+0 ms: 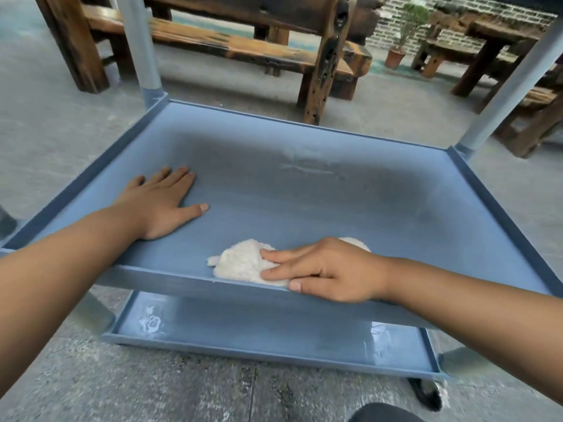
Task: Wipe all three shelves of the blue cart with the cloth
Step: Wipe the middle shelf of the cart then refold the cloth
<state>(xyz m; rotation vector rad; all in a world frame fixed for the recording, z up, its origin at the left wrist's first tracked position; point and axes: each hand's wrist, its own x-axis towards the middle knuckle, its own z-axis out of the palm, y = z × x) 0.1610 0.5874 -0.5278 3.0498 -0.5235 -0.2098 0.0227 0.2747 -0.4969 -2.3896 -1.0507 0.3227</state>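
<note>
Blue cart [499,214]: observed standing on a grey concrete floor [54,123], with two shelves in view. The middle shelf [304,202] fills the centre of the view; the bottom shelf [274,333] is seen beneath its near rim. A white cloth [243,263] is found bunched on the middle shelf, against the near rim, right of centre. The right hand [332,269] is laid on the cloth, fingers held together and nearly straight, pressing it down. The left hand [164,205] is placed flat on the shelf surface at the left, fingers close together, thumb spread apart, nothing held. Wooden benches [243,47] and a potted plant [402,35] are noted behind the cart.
</note>
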